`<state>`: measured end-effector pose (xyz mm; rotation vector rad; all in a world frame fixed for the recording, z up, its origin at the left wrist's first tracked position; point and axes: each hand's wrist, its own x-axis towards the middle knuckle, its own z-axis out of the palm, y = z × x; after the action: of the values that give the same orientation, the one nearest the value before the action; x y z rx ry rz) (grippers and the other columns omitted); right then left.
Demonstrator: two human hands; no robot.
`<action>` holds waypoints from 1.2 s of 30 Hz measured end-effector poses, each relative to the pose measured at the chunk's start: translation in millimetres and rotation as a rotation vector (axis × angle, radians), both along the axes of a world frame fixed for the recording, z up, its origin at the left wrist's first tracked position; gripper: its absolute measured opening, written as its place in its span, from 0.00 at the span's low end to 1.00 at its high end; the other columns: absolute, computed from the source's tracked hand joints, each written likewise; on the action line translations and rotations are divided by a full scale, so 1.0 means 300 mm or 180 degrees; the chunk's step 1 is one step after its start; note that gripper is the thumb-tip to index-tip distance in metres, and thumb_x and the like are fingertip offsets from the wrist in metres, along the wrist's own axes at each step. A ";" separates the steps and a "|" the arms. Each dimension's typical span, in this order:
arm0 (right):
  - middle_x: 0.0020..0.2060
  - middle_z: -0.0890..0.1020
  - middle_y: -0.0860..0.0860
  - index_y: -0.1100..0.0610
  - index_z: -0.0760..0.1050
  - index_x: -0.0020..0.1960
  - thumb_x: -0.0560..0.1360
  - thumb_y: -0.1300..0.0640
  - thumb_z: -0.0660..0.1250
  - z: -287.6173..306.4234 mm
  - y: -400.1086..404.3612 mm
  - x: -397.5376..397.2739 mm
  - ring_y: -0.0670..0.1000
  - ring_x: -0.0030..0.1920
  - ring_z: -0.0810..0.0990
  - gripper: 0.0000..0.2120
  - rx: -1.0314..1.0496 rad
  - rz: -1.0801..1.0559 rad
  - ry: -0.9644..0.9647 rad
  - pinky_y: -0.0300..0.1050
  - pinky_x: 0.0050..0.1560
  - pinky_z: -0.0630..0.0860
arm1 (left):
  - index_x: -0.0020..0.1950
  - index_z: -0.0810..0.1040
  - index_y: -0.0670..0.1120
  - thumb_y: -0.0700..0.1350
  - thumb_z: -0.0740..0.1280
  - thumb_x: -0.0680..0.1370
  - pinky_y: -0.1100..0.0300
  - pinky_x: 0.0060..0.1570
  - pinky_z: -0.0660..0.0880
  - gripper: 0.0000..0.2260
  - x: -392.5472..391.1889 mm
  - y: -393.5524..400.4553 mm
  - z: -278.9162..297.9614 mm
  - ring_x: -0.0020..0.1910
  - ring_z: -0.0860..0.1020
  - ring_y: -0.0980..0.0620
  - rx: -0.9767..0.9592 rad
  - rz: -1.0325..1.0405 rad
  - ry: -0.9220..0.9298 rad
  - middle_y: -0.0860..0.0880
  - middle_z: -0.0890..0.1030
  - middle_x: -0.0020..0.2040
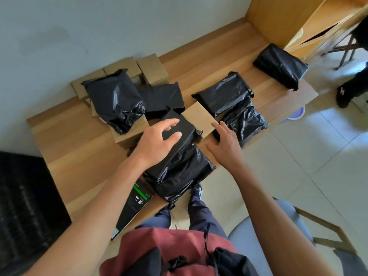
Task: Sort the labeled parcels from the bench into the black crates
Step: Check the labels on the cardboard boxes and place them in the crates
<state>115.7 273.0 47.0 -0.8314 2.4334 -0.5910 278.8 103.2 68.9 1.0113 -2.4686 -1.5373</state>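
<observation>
Lower centre of the frame, at the near edge of the desk [79, 162]: one black-wrapped parcel [179, 168], long axis running from the near edge up and slightly left toward the frame's centre, its near end overhanging the edge. Left hand [157, 142]: over the parcel's far half, grip open, fingers spread and lightly bent, holding nothing; contact with the wrap cannot be told. Right hand [225, 146]: just right of the same parcel, grip open, fingers straight, holding nothing, beside a cardboard box [199, 116]. The left hand is the nearer to the parcel; a likely lift would close both hands on its long sides. Lower left of centre: a dark printed box [133, 208]. Mid-frame: further black parcels left [115, 100] and right [235, 104]. Upper right: one parcel apart [280, 65]. Left edge: a black crate [25, 204], beside the desk.
</observation>
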 end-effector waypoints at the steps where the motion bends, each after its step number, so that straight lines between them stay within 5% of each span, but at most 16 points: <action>1: 0.69 0.72 0.53 0.52 0.66 0.78 0.70 0.43 0.61 -0.038 -0.008 -0.027 0.61 0.70 0.70 0.37 0.0084 0.0049 0.0001 0.66 0.66 0.72 | 0.74 0.75 0.56 0.52 0.68 0.82 0.48 0.68 0.75 0.19 -0.016 0.003 -0.004 0.68 0.74 0.60 0.0011 0.0048 -0.0051 0.59 0.78 0.68; 5: 0.83 0.55 0.56 0.49 0.59 0.82 0.77 0.46 0.70 -0.147 -0.045 -0.112 0.60 0.81 0.53 0.37 0.0457 0.0269 0.0094 0.68 0.76 0.59 | 0.74 0.75 0.56 0.51 0.67 0.82 0.47 0.68 0.76 0.19 -0.074 0.018 -0.016 0.67 0.75 0.60 0.0064 0.0268 -0.0197 0.59 0.78 0.67; 8: 0.84 0.49 0.55 0.48 0.57 0.81 0.76 0.43 0.73 -0.226 -0.070 -0.156 0.61 0.82 0.51 0.40 0.0441 0.0438 0.0126 0.68 0.76 0.58 | 0.73 0.75 0.56 0.50 0.67 0.83 0.48 0.68 0.76 0.18 -0.101 0.031 -0.026 0.67 0.75 0.61 0.0136 0.0419 -0.0264 0.60 0.78 0.67; 17: 0.80 0.57 0.57 0.48 0.58 0.79 0.76 0.46 0.72 -0.344 -0.104 -0.196 0.65 0.72 0.66 0.37 0.0293 0.0821 0.0295 0.64 0.68 0.73 | 0.73 0.76 0.56 0.49 0.67 0.83 0.51 0.68 0.76 0.18 -0.115 0.052 -0.029 0.66 0.74 0.65 0.0349 0.0827 -0.0320 0.62 0.78 0.68; 21: 0.80 0.58 0.53 0.48 0.61 0.79 0.76 0.46 0.72 -0.328 -0.100 -0.231 0.62 0.73 0.64 0.35 0.0049 0.0601 0.0048 0.60 0.67 0.73 | 0.73 0.76 0.56 0.49 0.67 0.83 0.53 0.67 0.76 0.18 -0.099 0.053 -0.027 0.66 0.74 0.65 0.0395 0.0931 -0.0309 0.62 0.78 0.68; 25: 0.77 0.63 0.45 0.46 0.66 0.76 0.76 0.44 0.72 -0.241 -0.096 -0.273 0.54 0.73 0.65 0.32 -0.0536 0.0047 -0.0350 0.51 0.67 0.69 | 0.73 0.76 0.55 0.49 0.67 0.83 0.56 0.66 0.75 0.18 -0.082 0.050 -0.020 0.66 0.75 0.64 0.0335 0.1014 -0.0277 0.61 0.79 0.68; 28: 0.68 0.74 0.40 0.42 0.68 0.74 0.76 0.43 0.70 -0.143 -0.098 -0.307 0.50 0.65 0.77 0.28 -0.1125 -0.0450 -0.0761 0.55 0.64 0.78 | 0.73 0.76 0.54 0.48 0.67 0.83 0.60 0.64 0.74 0.18 -0.069 0.044 -0.015 0.66 0.76 0.64 0.0324 0.1105 -0.0233 0.61 0.79 0.67; 32: 0.60 0.84 0.48 0.47 0.75 0.71 0.81 0.53 0.63 -0.031 -0.119 -0.338 0.50 0.60 0.84 0.19 -0.1949 -0.0702 -0.1812 0.54 0.63 0.81 | 0.74 0.76 0.55 0.48 0.67 0.83 0.63 0.62 0.72 0.18 -0.055 0.036 0.007 0.65 0.76 0.65 0.0315 0.1248 -0.0091 0.62 0.79 0.67; 36: 0.59 0.82 0.58 0.58 0.74 0.71 0.76 0.45 0.65 0.035 -0.154 -0.304 0.54 0.57 0.82 0.27 -0.2076 -0.0503 -0.2900 0.57 0.66 0.78 | 0.76 0.72 0.56 0.52 0.69 0.82 0.54 0.67 0.74 0.22 -0.040 0.036 0.028 0.65 0.77 0.65 0.0440 0.1403 0.0231 0.62 0.78 0.69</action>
<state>24.5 226.9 57.4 -0.4236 1.4667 -1.4835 266.9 114.1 77.3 1.3782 -1.9369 -1.5703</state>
